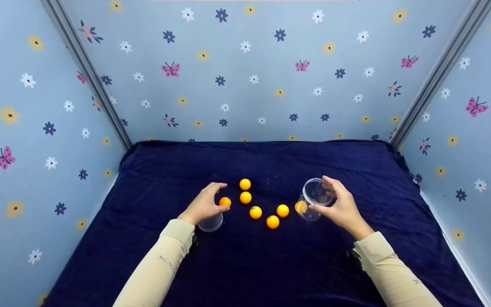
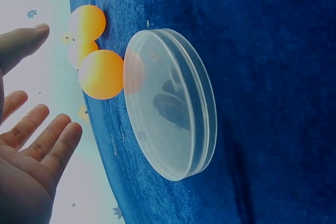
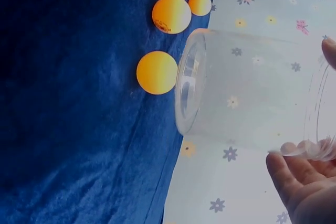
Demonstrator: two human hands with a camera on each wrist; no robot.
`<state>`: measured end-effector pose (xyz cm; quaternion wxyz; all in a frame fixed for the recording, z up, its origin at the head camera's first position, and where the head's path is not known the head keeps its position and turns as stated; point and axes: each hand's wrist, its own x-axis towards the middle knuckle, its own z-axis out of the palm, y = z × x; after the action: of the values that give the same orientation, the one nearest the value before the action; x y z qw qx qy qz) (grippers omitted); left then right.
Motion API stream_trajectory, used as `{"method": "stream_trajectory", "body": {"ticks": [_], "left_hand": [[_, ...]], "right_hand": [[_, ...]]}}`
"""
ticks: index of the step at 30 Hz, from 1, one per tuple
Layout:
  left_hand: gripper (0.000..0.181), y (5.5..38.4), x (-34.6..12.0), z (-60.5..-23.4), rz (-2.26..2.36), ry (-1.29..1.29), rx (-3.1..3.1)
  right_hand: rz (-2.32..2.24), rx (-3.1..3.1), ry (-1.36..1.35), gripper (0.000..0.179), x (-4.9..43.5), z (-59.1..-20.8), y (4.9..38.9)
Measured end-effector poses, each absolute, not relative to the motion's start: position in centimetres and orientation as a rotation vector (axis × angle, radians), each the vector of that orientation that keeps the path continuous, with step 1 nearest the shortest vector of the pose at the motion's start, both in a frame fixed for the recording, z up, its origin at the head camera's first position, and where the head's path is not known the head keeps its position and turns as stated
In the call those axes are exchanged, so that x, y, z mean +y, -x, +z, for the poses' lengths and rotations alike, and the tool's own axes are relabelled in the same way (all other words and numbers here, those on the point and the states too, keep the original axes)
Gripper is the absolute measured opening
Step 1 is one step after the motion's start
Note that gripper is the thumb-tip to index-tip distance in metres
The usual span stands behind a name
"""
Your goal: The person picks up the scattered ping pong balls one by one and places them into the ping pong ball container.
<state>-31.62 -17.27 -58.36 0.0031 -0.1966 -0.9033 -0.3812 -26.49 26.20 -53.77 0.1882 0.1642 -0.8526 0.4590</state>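
My right hand [image 1: 344,209] grips a clear plastic jar [image 1: 312,212] near its top rim, thumb on one side and fingers on the other. The jar is tilted a little, its open mouth facing up. An orange ball [image 3: 157,73] lies right by the jar's base and shows partly through its wall in the head view. My left hand [image 1: 205,204] hovers with fingers spread and holds nothing. Below it a clear round lid [image 2: 157,129] lies on the cloth, partly hidden by the hand in the head view. Another orange ball [image 1: 225,202] sits beside the lid, under the fingers.
Several more orange balls [image 1: 255,212] lie in a curved row between my hands. A dark blue cloth [image 1: 254,264] covers the table. Flower-patterned walls [image 1: 245,85] stand at the back and both sides.
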Motion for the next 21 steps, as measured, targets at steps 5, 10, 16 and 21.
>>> {"method": "stream_trajectory", "body": {"ticks": [5,10,16,21], "left_hand": [[0.073,31.7,-17.4,-58.4,-1.173,0.617,-2.846],[0.073,31.7,-17.5,-58.4,-1.184,0.597,-2.876],[0.073,31.7,-17.5,-58.5,-1.192,0.583,-2.896],[0.073,31.6,-17.4,-58.3,-1.196,0.572,-2.919]], "right_hand": [[1.322,-2.392,-0.551,0.093,25.6,-53.8,26.2],[1.293,-2.411,-0.648,0.092,25.0,-54.1,25.9],[1.300,-2.414,-0.786,0.093,24.3,-54.2,25.6],[1.316,-2.382,-0.886,0.090,23.8,-54.4,25.4]]}}
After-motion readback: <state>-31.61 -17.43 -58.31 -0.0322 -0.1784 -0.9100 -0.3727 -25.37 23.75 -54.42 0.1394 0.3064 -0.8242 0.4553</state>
